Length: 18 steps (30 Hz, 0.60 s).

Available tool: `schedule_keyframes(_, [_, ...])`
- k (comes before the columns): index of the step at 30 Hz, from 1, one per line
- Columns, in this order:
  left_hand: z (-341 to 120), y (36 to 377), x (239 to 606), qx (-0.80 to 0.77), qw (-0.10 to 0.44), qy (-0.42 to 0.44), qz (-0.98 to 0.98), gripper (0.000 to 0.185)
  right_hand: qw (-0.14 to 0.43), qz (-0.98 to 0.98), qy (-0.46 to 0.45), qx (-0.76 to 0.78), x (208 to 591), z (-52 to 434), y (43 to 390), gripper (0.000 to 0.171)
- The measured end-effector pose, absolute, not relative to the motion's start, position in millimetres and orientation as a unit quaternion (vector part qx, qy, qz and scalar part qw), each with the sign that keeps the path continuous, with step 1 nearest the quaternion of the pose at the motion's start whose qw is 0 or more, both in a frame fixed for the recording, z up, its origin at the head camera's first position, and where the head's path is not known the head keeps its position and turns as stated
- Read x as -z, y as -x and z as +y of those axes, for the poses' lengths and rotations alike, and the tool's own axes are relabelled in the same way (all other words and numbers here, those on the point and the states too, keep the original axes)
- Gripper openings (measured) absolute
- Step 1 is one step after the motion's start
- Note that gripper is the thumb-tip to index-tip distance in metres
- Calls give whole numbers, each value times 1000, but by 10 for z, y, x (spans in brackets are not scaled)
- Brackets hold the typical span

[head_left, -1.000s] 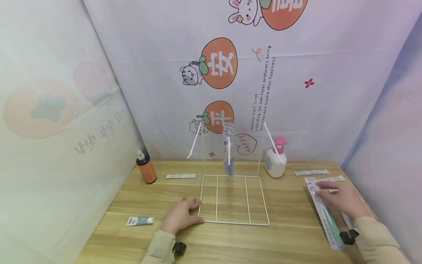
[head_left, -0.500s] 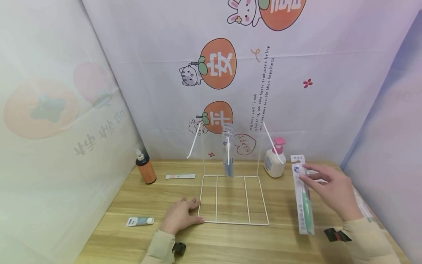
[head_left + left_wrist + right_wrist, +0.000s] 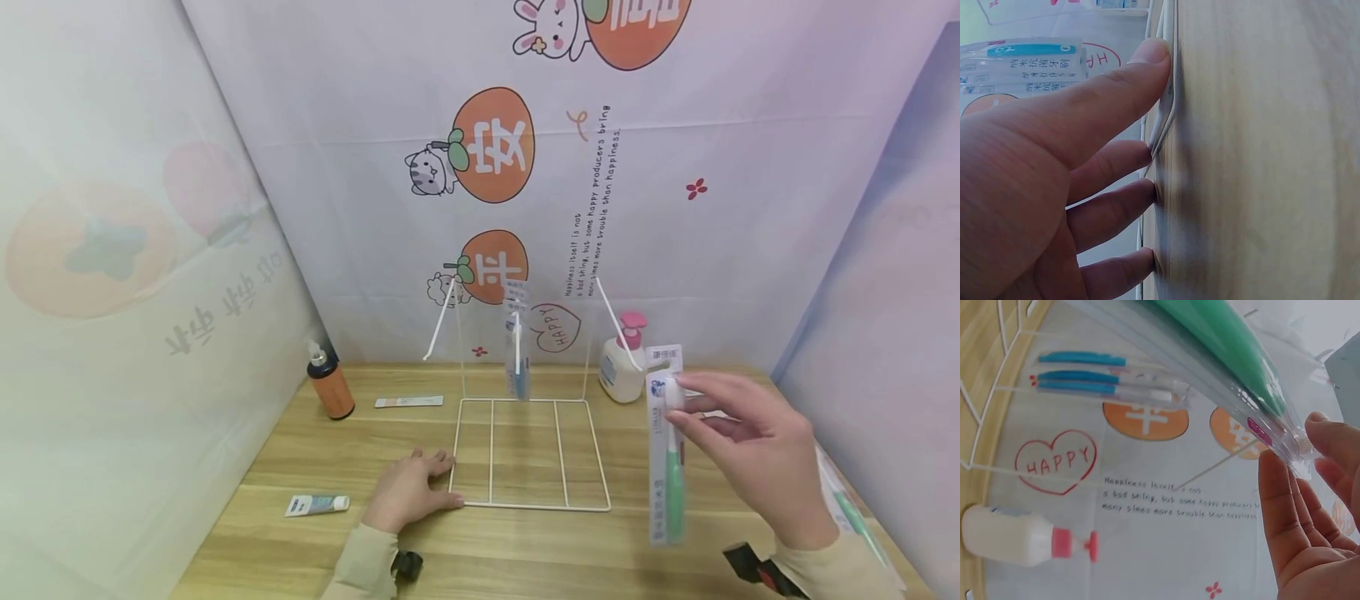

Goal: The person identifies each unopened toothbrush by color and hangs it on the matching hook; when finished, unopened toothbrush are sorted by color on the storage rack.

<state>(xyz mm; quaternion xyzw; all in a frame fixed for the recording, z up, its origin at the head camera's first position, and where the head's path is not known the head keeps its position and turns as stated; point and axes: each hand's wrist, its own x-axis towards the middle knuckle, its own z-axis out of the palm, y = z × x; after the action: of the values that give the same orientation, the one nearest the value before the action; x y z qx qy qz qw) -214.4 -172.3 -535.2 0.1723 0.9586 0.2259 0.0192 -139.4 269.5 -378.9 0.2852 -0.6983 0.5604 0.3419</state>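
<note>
My right hand [image 3: 757,450] pinches a packaged green toothbrush [image 3: 676,492] near the top of its pack, which hangs upright above the table's right side. In the right wrist view the green handle [image 3: 1229,350] shows through clear plastic. My left hand [image 3: 408,492] rests at the front left corner of a white wire rack [image 3: 551,507]. Its thumb [image 3: 1150,56] presses the rack's wire, and its fingertips touch down beside it. From the rack's middle arm hang packaged blue toothbrushes [image 3: 1079,378]; the two side arms carry nothing.
A white pump bottle [image 3: 622,371] stands behind right of the rack, an orange and black bottle [image 3: 331,387] at back left. A small tube [image 3: 317,504] and a flat white packet [image 3: 409,402] lie left. Another packaged green toothbrush [image 3: 858,521] lies by the right wall.
The right hand has lifted the packaged green toothbrush off the table, brought it left towards the rack and turned it upright. The left hand has stayed on the rack's corner.
</note>
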Motion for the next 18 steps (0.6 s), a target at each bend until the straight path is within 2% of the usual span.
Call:
schedule_keyframes(4, [-1729,2139,5350,-226,17,-173,958,73,352,-681,-316,-559,3761,2571,1364,52])
schedule_keyframes(10, [-1724,2131,5345,-228,15,-171,958,72,388,-730,-283,-487,3778,2460,1378,62])
schedule_keyframes(14, [-1720,2132,5348,-229,15,-170,958,72,393,-742,-277,-467,3840,2442,1458,66])
schedule_keyframes(18, [-1720,2133,5345,-230,21,-168,958,72,397,-753,-269,-450,3867,2387,1561,64])
